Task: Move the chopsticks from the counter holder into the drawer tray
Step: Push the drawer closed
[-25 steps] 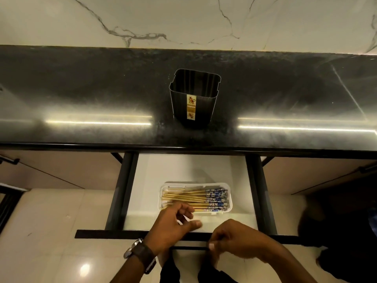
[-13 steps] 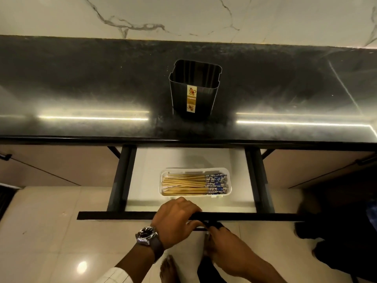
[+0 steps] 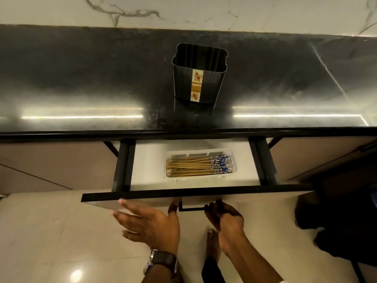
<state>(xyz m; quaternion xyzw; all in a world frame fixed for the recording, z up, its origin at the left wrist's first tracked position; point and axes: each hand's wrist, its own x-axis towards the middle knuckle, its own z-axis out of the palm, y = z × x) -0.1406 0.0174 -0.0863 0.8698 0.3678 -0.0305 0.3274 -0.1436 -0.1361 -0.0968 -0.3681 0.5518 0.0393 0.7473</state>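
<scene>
Chopsticks (image 3: 199,165) fill the drawer tray (image 3: 234,170); holder (image 3: 199,78) looks empty; left hand (image 3: 151,223) splayed, right hand (image 3: 224,216) curled at the handle (image 3: 191,209), grip unclear; closing likely next

I see a white marble wall (image 3: 204,11) w/ grey veins along the top, far beyond the grip. Below it, a glossy black countertop (image 3: 81,78) runs full width, w/ two light-strip reflections (image 3: 81,117) left & right of centre. Beige cabinet fronts (image 3: 51,160) sit under the counter edge, either side of the grip. Cream floor tiles (image 3: 51,231) lie below & left of the grip, w/ a round lamp glare (image 3: 76,275) near the bottom. Dark shadowed area (image 3: 336,221) off to the right.
</scene>
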